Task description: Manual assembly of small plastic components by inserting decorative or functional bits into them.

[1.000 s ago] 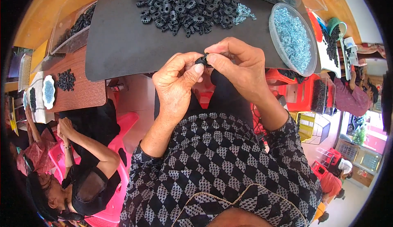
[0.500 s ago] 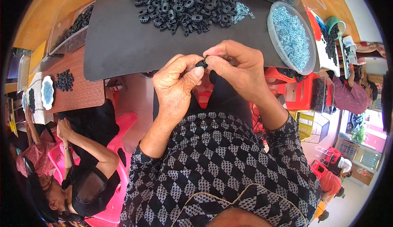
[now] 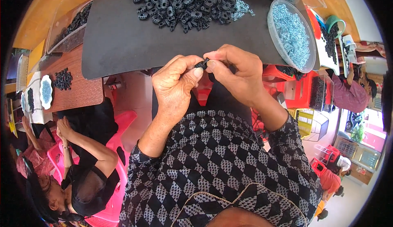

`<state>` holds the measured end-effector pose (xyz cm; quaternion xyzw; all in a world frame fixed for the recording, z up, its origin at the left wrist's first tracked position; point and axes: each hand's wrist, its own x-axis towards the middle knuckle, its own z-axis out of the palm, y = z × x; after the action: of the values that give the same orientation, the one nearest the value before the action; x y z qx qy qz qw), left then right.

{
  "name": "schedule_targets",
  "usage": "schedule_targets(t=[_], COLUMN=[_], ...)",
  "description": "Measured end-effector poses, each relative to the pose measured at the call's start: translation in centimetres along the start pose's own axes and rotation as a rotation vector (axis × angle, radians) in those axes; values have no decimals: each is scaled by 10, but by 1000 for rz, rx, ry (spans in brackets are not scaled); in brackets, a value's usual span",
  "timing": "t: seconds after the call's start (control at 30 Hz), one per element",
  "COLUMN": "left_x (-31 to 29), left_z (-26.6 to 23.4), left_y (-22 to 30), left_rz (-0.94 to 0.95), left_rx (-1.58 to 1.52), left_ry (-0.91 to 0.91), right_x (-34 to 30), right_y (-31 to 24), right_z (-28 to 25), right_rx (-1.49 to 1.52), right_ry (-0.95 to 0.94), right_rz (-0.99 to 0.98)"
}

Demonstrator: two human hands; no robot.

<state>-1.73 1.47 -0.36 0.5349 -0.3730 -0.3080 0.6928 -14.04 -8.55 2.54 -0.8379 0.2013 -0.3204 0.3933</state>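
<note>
Between my two hands, just off the near edge of the dark table (image 3: 123, 42), is a small black plastic cord lock (image 3: 202, 64). My left hand (image 3: 173, 83) pinches it between thumb and forefinger from the left. The thumb and forefinger of my right hand (image 3: 241, 74) close on its other end; the fingertips hide most of it. Beyond them on the table lies a heap of black cord lock parts (image 3: 184, 7) with oval holes. Some loose metal springs (image 3: 241, 10) lie at the heap's right side. A round clear tub (image 3: 273, 42) holds many more springs.
Clear bins (image 3: 67, 38) of black parts stand to the left and at the back. On the left, a brown table (image 3: 82, 91) carries a white dish (image 3: 46, 104) of springs. A person in black (image 3: 92, 178) sits there on a pink chair. Red stools (image 3: 297, 94) stand to the right.
My right thumb and fingers have shifted slightly on the cord lock, and a little more of it shows. My left hand has barely moved.
</note>
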Motion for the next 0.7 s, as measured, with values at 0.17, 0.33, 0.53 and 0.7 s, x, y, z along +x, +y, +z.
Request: schedule_targets(t=[0.17,0.33,0.53,0.7], left_x=[-1,-3,-4,-5], left_z=[-1,3,4,2], left_y=[0,-3,-5,0], left_rz=[62,117,42,-172], left_rx=[72,165,203,-1], left_ry=[-20,25,42,40], right_x=[1,2,-1,-8], right_y=[7,14,17,14], right_z=[7,14,15,10], right_rx=[-61,-168,-198,-233], right_ry=[40,121,101,19], right_rz=[-91,-345,-398,-384])
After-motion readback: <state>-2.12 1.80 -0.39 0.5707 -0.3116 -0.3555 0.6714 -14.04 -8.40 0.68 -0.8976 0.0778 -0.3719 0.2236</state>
